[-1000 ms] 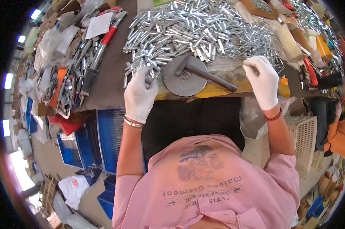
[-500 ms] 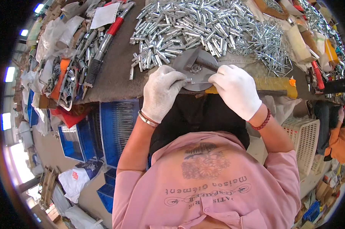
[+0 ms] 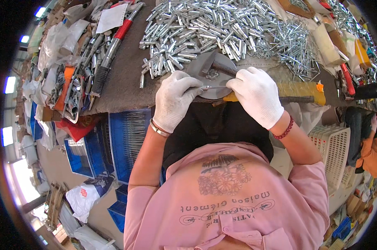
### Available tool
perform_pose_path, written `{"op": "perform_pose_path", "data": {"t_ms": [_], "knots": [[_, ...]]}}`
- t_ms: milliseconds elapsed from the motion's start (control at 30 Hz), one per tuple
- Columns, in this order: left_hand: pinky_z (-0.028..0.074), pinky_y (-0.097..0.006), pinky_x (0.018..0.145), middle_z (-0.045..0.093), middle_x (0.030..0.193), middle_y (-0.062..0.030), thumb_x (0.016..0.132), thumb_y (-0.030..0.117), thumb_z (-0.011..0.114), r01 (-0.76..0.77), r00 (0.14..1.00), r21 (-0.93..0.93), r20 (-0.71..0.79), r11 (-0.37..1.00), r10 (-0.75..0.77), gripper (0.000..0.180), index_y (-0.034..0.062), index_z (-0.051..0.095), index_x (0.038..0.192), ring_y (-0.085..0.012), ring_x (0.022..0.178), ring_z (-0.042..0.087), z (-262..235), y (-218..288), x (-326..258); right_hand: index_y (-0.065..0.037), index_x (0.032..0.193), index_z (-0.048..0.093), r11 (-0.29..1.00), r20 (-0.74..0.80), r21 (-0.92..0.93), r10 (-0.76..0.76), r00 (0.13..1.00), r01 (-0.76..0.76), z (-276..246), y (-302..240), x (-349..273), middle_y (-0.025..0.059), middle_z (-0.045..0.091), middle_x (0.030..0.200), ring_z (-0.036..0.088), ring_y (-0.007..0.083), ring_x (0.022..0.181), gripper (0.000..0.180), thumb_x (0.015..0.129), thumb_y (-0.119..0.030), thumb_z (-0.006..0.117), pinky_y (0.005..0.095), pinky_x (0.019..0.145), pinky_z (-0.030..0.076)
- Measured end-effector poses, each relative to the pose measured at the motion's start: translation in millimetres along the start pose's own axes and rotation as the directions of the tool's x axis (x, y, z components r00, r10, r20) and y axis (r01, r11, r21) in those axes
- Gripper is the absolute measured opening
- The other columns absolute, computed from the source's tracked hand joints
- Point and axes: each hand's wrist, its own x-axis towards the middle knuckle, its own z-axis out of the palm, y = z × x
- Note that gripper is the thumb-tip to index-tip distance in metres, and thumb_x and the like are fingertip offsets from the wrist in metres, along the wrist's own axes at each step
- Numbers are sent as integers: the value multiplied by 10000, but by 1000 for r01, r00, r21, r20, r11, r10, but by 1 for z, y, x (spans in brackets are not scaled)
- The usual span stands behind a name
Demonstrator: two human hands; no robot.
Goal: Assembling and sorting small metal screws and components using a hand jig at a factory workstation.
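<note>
Both gloved hands are staying together over the round disc (image 3: 213, 77); left hand (image 3: 174, 100) and right hand (image 3: 257, 96) are pinching a thin metal pin (image 3: 211, 87) between their fingertips.

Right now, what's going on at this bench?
A person in white gloves works at the near edge of the bench. The left hand and right hand together hold a thin metal pin over a round grey metal block, where a hammer rests. A big pile of small silvery tubes lies just beyond.
</note>
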Motion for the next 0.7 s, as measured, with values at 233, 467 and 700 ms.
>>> {"op": "perform_pose_path", "data": {"t_ms": [233,467,700], "knots": [[556,-406,778,715,897,-93,776,52,861,-36,999,-55,-32,998,34,141,75,802,902,-304,879,705,4,2,1,-140,912,759,999,-26,21,-29,999,29,5,7,0,33,594,868,636,261,873,126,811,-72,723,406,774,538],[548,-385,783,694,907,-82,779,24,853,-34,999,-26,-3,999,34,152,76,793,908,-291,882,691,1,2,-2,-164,1007,790,997,-3,32,-75,997,75,11,2,-3,30,636,949,658,262,920,214,857,-97,654,401,796,556],[546,-386,774,679,895,-80,800,21,853,-182,982,72,-35,981,185,143,84,788,911,-285,883,690,-3,14,3,-133,952,804,935,-252,-68,322,913,-348,-17,83,-17,71,712,916,715,296,874,80,883,-108,770,405,777,581]]}}
